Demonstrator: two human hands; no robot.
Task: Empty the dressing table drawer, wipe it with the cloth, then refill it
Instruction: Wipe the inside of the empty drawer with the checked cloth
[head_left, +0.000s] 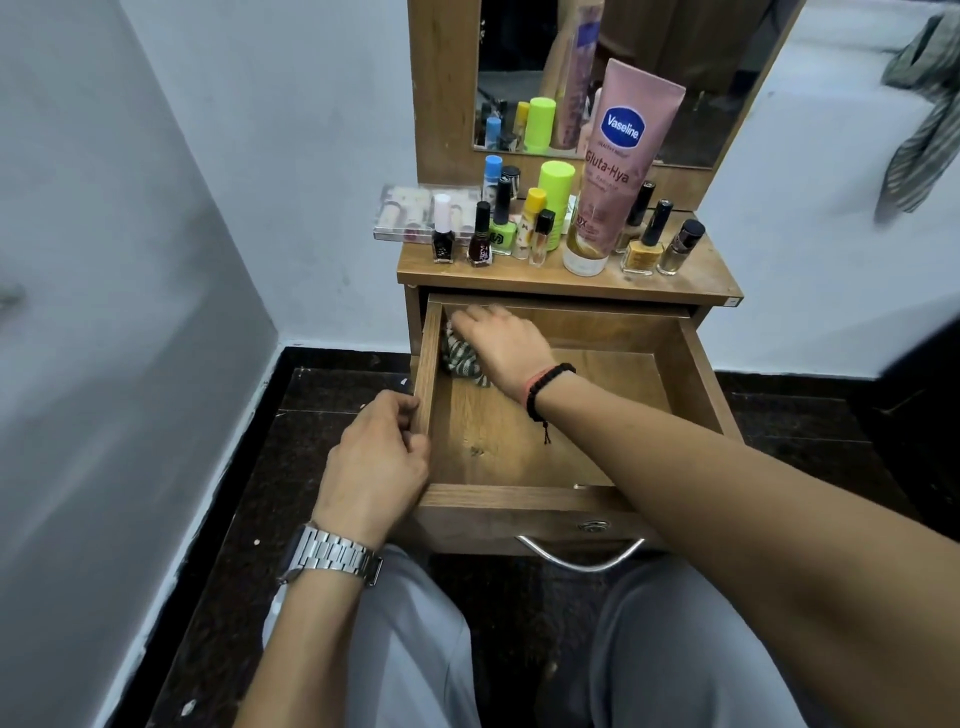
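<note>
I note even, soft indoor light, moderately bright. Faint shadow under right forearm (727, 519) inside drawer (519, 441). Wide-angle bending at edges: walls (130, 260) bow. Right hand (498, 343) slightly motion-blurred. Hanging fabric (924, 114) smeared at top right. Mirror (597, 78) dark.

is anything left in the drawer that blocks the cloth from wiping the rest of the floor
Nothing visible does. The drawer holds only the striped cloth under the right hand at its back left corner; the bare wood floor is free. The left hand grips the left wall from outside.
</note>
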